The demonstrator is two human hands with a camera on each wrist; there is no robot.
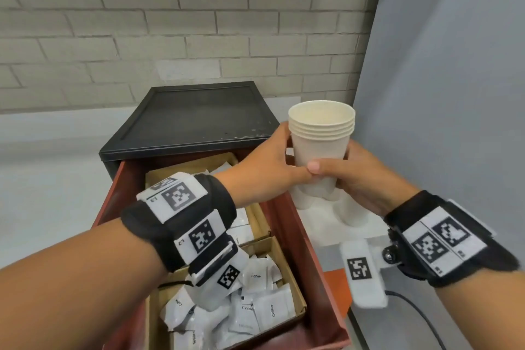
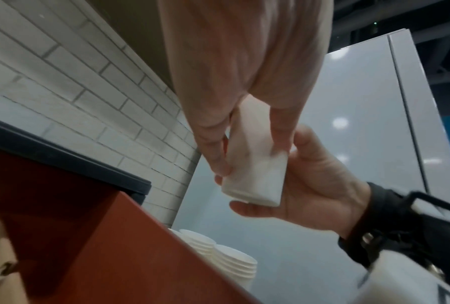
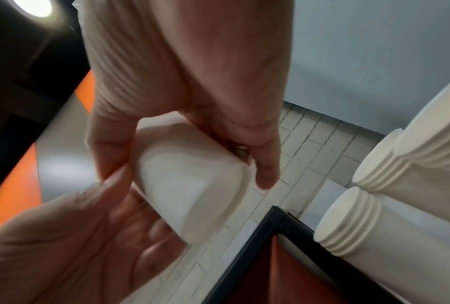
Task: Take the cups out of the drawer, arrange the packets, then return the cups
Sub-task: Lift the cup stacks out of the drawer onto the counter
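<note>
- Packets (image 1: 255, 304) lie jumbled in cardboard trays in the open red drawer (image 1: 309, 258), nearest me.
- My left hand (image 1: 267, 167) & right hand (image 1: 360, 179) both wrap a stack of nested paper cups (image 1: 322, 142), held upright in the air just right of the drawer.
- More cup stacks (image 1: 349, 210) stand on the counter under it.
- Black cabinet top (image 1: 196, 113), then brick wall (image 1: 170, 23).

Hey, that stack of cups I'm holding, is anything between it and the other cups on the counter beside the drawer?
Nothing visible. Both hands, left hand and right hand, grip the stack of cups above the other cup stacks on the counter, right of the open drawer.
</note>
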